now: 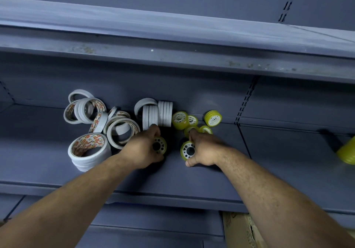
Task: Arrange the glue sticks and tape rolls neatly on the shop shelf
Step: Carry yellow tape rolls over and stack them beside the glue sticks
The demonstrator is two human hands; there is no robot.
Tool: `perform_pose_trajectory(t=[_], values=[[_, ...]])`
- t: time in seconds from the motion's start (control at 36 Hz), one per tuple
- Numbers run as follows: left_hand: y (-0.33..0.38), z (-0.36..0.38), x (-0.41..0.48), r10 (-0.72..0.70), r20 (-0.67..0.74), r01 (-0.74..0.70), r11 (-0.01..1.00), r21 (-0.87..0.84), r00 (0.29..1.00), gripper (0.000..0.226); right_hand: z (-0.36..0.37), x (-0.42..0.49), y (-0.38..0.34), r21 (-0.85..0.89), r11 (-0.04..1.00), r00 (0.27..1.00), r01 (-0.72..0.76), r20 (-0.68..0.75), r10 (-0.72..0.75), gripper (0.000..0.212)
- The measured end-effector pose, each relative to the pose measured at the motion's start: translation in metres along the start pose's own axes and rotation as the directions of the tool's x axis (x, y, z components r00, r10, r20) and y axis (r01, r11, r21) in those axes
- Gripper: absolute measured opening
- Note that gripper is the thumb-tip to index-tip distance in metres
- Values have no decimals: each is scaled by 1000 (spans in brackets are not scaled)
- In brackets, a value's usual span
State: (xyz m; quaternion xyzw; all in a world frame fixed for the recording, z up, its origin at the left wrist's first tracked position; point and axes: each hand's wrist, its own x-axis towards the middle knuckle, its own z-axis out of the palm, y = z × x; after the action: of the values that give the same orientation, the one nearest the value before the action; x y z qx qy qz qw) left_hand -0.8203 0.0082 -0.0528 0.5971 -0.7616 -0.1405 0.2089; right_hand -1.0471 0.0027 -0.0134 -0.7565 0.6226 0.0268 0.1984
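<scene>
Head view, looking down into a grey-blue shop shelf (172,180).

- Left hand (143,148): fingers and thumb curl round a small yellow tape roll (159,145). It is held on edge with its white patterned core facing right, about mid-depth at the shelf's centre.
- Right hand (204,149): set against a second yellow roll (187,150), also on edge, just right of the first and apart from it. The thumb lies under the roll's lower rim. The forefinger stretches past it to a third yellow roll (189,130) further back. Cannot tell whether the hand grips or only touches.
- Loose yellow rolls (179,120): a small cluster toward the back wall, behind the right hand. One more yellow roll (213,118) sits apart to their right.
- White tape rows (157,116): two short rows standing on edge, side by side at the back wall, just left of the yellow cluster. Left fingertips are close to the nearer row.
- White tape heap (119,127): loose rolls, tilted and overlapping, in the left part of the shelf.
- Flat white stack (89,154): nearer the front edge on the left.
- Blurred yellow object (346,151): far right edge.
- Cardboard box (238,230): below the shelf's front edge, on the right.
</scene>
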Motion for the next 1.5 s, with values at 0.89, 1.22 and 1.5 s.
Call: perform_pose_trajectory(t=[0.89,1.22,1.5], values=[[38,19,19,283,-158,-312,928,-202,946,56,1,-38,26,234,972,911,-11,-398,106,61],[117,57,21,407,-206,-444,875,-191,890,63,-5,-100,99,266,961,815,-73,-539,211,64],[247,103,15,355,-83,-364,919,-153,931,55,-10,-167,214,476,879,785,2,-546,294,62]])
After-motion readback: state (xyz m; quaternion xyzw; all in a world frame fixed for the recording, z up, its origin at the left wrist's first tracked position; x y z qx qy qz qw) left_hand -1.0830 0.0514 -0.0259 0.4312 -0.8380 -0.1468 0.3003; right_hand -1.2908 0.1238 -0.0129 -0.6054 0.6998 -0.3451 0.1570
